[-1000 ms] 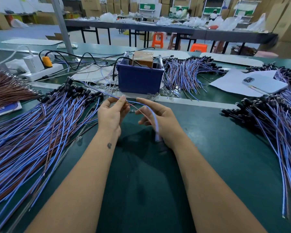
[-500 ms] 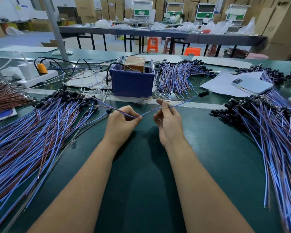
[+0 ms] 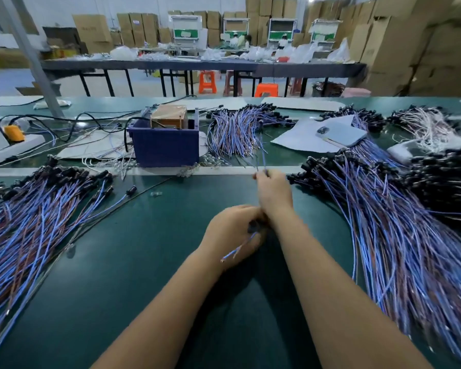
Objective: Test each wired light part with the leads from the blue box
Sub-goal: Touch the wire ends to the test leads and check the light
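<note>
On green bench (image 3: 144,262) | left hand (image 3: 230,235) grips wired part (image 3: 240,246) | right hand (image 3: 273,193) pinches wires (image 3: 262,153)

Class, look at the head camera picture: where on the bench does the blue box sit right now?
The blue box sits at the far middle of the green bench, left of centre, beyond the white strip, with a fanned wire bundle on its right.

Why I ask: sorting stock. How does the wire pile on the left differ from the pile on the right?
The left pile lies flat, fanned toward the near-left corner; the right pile sweeps toward the near-right edge. The right pile's black ends heap thicker. Both mix blue and brown wires.
</note>
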`<state>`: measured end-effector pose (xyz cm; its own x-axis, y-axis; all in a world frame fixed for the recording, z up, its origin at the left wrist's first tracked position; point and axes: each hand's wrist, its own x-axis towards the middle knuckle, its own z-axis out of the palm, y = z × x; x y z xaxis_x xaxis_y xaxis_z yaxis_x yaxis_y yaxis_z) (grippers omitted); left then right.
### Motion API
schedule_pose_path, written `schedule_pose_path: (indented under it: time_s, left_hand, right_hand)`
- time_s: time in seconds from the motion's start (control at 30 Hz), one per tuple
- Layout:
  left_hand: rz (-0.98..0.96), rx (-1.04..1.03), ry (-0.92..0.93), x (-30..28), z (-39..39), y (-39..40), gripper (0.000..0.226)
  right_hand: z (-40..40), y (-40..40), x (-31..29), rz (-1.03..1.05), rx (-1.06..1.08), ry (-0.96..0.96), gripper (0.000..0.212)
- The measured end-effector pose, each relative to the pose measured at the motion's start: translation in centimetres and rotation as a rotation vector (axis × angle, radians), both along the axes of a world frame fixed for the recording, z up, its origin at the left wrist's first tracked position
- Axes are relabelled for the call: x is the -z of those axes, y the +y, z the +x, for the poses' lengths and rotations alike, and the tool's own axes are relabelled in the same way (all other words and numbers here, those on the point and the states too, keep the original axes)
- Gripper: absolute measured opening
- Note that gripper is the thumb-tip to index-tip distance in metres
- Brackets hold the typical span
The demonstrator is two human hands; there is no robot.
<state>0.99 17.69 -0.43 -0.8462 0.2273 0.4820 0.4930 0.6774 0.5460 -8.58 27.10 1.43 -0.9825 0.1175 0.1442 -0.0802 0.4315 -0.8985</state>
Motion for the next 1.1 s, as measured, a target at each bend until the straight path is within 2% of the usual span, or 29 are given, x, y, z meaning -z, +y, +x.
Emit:
schedule_pose_path:
  time_s: [0.13,0.23,0.37,0.5,0.63,0.7,0.87,0.97,1.1]
  left_hand:
    - [0.108,0.063,-0.002,-0.2,-0.6,6.2,0.02]
    - [0.154,0.162,-0.08,-0.1,-0.7,9.8,0.027]
    - [0.083,0.235,-0.194,0.7,-0.3,12.1,0.033]
    - [0.087,0.237,-0.285,1.2,-0.3,11.3,0.025]
    - [0.171,0.125,-0.309,1.1,-0.7,8.1,0.02]
    - [0.182,0.008,-0.282,1.1,-0.8,5.6,0.02]
    - [0.147,-0.378,-0.166,0.6,-0.9,-2.3,0.018]
    - [0.02,-0.592,-0.176,0.6,-0.4,-8.0,0.021]
    - [-0.153,-0.855,-0.272,0.5,0.3,-13.8,0.036]
  right_hand:
    - [0.2,6.6,-2.6,0.246,0.085,0.109,0.025]
    - [0.4,11.2,-3.5,0.395,0.168,0.149,0.024]
    - [0.6,15.8,-1.8,0.529,0.266,-0.008,0.015]
    - [1.1,16.2,-0.4,0.581,0.346,-0.05,0.038]
    - [1.5,12.5,-0.9,0.691,0.487,0.097,0.043]
    - [1.7,9.3,-0.8,0.661,0.432,0.166,0.043]
    - [2.6,-1.5,1.1,0.604,0.065,0.154,0.044]
    - [3.3,-7.5,2.1,0.561,-0.122,0.154,0.043]
    - [4.0,-12.7,3.0,0.497,-0.331,0.165,0.038]
